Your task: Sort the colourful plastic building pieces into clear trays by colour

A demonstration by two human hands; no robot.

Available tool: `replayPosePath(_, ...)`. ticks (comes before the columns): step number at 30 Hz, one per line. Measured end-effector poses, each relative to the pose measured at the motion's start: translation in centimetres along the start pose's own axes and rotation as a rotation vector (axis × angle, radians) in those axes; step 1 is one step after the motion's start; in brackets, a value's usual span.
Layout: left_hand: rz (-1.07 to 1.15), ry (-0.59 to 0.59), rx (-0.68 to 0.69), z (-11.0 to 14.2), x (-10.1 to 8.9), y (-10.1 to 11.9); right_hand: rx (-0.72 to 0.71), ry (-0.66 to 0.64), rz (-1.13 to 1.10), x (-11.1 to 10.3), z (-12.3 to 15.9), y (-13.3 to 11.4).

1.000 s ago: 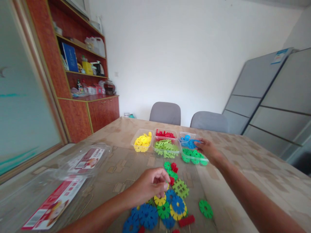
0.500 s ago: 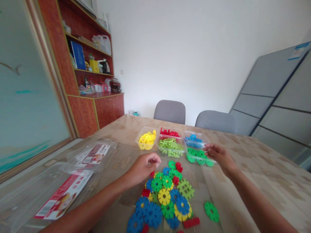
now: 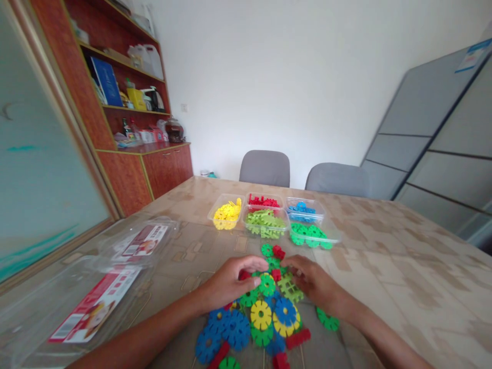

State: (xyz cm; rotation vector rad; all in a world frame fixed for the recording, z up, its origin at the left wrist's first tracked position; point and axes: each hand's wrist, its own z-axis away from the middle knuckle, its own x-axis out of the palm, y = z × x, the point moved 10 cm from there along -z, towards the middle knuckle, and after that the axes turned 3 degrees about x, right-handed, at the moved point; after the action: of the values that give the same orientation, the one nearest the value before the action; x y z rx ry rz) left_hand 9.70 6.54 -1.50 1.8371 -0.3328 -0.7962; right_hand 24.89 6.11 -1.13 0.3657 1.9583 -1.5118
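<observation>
Two bare hands are working over one heap of plastic snap-together pieces point(image 3: 261, 312): the curled left hand point(image 3: 230, 283) is hovering at a red piece point(image 3: 244, 275), and the cupped right hand point(image 3: 312, 283) is bending over a lime-green lattice piece point(image 3: 290, 288). Any pinching cannot be made out. Four clear plastic trays point(image 3: 265, 225) are sitting beyond the heap.

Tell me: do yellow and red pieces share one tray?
No, the yellow pieces fill one clear tray and the red pieces another beside it.
</observation>
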Motion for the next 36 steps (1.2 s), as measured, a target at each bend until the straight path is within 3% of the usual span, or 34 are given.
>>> replayPosePath(3,0.03,0.097,-0.022,-0.3,-1.3,-0.9,-0.047,-0.064,0.02,1.0,0.1,-0.8)
replayPosePath(7,-0.095,0.293,-0.018,-0.5,-3.8,-2.3,-0.054,0.078,0.067,-0.8,-0.9,0.4)
replayPosePath(10,-0.155,0.351,-0.026,-0.6,-4.4,-3.2,-0.064,0.099,0.071,-0.6,-2.0,1.5)
replayPosePath(16,-0.261,0.31,-0.025,-0.4,-3.8,-2.7,-0.12,-0.052,0.03,1.4,-2.3,-0.5)
replayPosePath(22,-0.306,0.278,-0.01,-0.4,-3.6,-1.9,-0.014,-0.107,0.085,-0.9,-0.4,-1.2)
replayPosePath(26,-0.349,0.282,0.004,-0.3,-3.5,-1.8,0.037,-0.288,0.159,0.1,1.1,-1.3)
replayPosePath(31,-0.398,0.27,0.025,-0.2,-3.3,-1.7,0.023,-0.319,0.295,1.0,1.8,-2.2)
replayPosePath(36,-0.418,0.265,0.037,-0.3,-3.2,-1.6,0.059,-0.398,0.263,1.1,2.3,-2.4)
